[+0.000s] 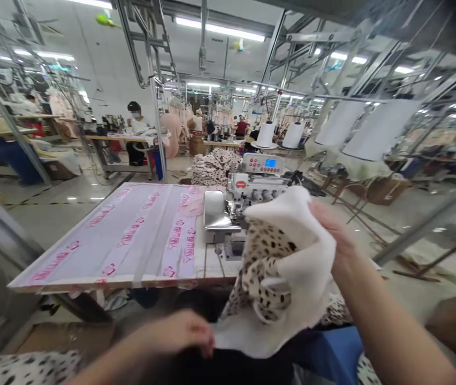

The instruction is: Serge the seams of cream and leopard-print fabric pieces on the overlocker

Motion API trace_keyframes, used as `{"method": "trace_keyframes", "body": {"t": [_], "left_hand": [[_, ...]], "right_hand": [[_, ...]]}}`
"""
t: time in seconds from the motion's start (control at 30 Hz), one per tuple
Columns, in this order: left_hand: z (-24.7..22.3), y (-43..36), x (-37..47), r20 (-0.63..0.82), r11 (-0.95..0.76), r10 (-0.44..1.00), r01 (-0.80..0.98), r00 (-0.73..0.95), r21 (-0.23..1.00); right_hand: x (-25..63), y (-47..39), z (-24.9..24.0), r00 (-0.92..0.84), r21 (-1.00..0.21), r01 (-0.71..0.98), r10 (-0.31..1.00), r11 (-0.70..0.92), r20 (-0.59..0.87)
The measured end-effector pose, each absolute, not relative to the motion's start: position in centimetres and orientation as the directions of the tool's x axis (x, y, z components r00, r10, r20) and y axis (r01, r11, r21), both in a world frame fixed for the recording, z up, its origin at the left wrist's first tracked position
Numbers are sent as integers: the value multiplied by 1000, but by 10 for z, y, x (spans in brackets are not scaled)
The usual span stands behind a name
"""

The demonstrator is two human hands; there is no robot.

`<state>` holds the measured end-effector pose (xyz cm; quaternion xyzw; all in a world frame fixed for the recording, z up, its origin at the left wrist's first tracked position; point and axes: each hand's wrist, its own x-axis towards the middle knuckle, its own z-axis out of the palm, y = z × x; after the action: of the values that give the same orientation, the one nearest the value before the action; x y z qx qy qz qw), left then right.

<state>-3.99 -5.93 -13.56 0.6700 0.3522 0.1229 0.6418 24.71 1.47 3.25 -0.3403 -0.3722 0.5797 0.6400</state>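
Observation:
A spotted fabric piece [272,251], cream with dark spots on one face and plain white on the other, hangs bunched in front of the sewing machine. My right hand [334,230] grips its upper right side and holds it raised, with the fingers partly behind the cloth. Lower down, my left hand [191,331] is closed on the white lower left corner, slightly blurred by motion. Just behind the cloth stands an overlock sewing machine [215,214] with a lit blue display. The fabric covers the machine's right front part.
The sewing table [131,230] carries a printed plastic cover on its left. Behind the machine lies a heap of spotted fabric [215,163]. Large white thread cones [382,131] stand at the right. More spotted cloth [27,369] is at the lower left. Co-workers sit at tables farther back.

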Motion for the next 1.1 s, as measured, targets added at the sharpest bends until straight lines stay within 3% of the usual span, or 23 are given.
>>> {"method": "trace_keyframes", "body": {"t": [0.1, 0.13, 0.17, 0.27, 0.37, 0.5, 0.6, 0.7, 0.8, 0.9, 0.97, 1.1], "left_hand": [[-61, -30, -35, 107, -164, 934, 143, 340, 976], [-39, -22, -33, 231, -269, 941, 132, 248, 954], [-21, -14, -31, 268, -306, 925, 108, 269, 946], [4, 3, -20, 88, -64, 850, -63, 519, 996], [6, 13, -13, -44, 205, 832, -231, 553, 951], [17, 17, -21, -36, 168, 921, -312, 389, 935], [40, 11, -30, 85, -7, 977, -371, 194, 929], [61, 9, -35, 374, -361, 927, -223, 19, 906], [57, 29, -33, 572, -585, 811, 210, 123, 784], [24, 65, -23, 406, -579, 815, 616, 414, 534], [-2, 86, -15, 310, -552, 833, 710, 457, 437], [-33, 100, -6, 285, -513, 856, 773, 431, 372]], "right_hand": [[222, 3, 43, -333, -911, -410, 937, -45, 104], [216, 1, 45, -396, -923, -380, 913, -61, 103], [210, -1, 47, -440, -932, -357, 892, -69, 102], [199, 4, 57, -485, -943, -328, 866, -52, 120], [195, 14, 66, -462, -946, -324, 877, -30, 130], [198, 21, 75, -412, -949, -315, 900, 5, 142], [200, 9, 83, -442, -958, -284, 881, 42, 170], [200, -13, 79, -582, -976, -217, 800, 19, 145], [193, -27, 40, -682, -978, -174, 730, -112, 38], [178, -25, -34, -606, -923, -259, 792, -284, -73], [165, -20, -83, -509, -892, -344, 856, -294, -86], [151, -19, -141, -405, -852, -478, 914, -213, -2]]}}
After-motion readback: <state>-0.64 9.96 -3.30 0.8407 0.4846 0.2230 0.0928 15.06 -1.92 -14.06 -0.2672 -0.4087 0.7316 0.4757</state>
